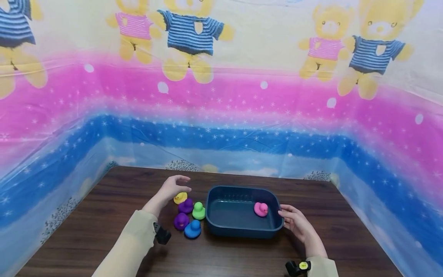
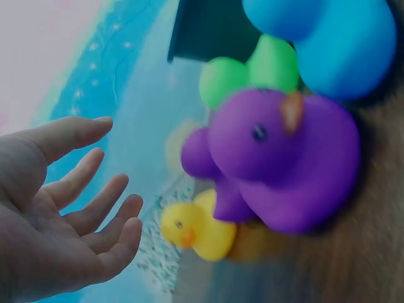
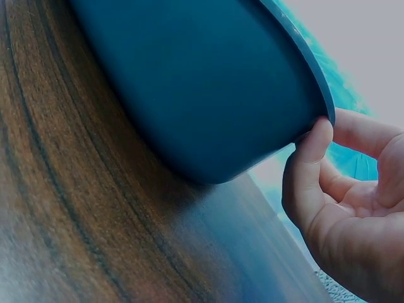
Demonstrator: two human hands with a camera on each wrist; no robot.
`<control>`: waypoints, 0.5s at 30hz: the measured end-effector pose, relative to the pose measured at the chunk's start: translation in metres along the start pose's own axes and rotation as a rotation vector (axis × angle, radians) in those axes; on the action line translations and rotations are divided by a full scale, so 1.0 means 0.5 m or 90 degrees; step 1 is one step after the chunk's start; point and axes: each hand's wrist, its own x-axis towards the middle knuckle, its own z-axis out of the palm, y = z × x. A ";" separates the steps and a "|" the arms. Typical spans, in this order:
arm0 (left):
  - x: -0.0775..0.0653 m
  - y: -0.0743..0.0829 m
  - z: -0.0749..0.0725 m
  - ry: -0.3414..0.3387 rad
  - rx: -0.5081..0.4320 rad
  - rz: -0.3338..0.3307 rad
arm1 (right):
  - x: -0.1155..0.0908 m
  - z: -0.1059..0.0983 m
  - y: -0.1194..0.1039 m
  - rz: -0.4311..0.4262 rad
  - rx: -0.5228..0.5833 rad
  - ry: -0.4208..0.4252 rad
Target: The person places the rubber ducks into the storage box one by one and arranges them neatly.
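Note:
My left hand (image 1: 172, 187) hovers over the yellow rubber duck (image 1: 180, 198), fingers spread and slightly bent, nothing between them. In the left wrist view that palm (image 2: 57, 246) faces the ducks, apart from them. Just right of the yellow duck sit a purple duck (image 1: 186, 206) and a green duck (image 1: 199, 211). A second purple duck (image 1: 181, 221) and a blue duck (image 1: 192, 229) are nearer to me. My right hand (image 1: 300, 225) pinches the right rim of a dark blue-green plastic tub (image 1: 242, 232) between thumb and fingers. Inside the tub, toward its right side, lies a pink duck (image 1: 261, 209).
All of it stands on a dark wood-grain table (image 1: 207, 261). The duck cluster is close against the tub's left wall. A printed cloth (image 1: 221, 104) with bears and snowflakes hangs behind the table and along both sides.

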 end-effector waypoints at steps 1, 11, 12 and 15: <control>0.000 -0.008 -0.002 0.005 -0.003 -0.007 | 0.000 -0.001 0.000 0.000 0.000 0.001; -0.008 -0.063 -0.011 0.017 -0.031 -0.055 | -0.002 0.001 0.001 0.003 -0.002 0.002; -0.009 -0.067 -0.012 0.014 -0.032 -0.059 | -0.002 0.001 0.001 0.002 0.000 0.001; -0.009 -0.079 -0.016 0.005 -0.044 -0.067 | -0.003 0.002 -0.001 0.000 0.006 -0.002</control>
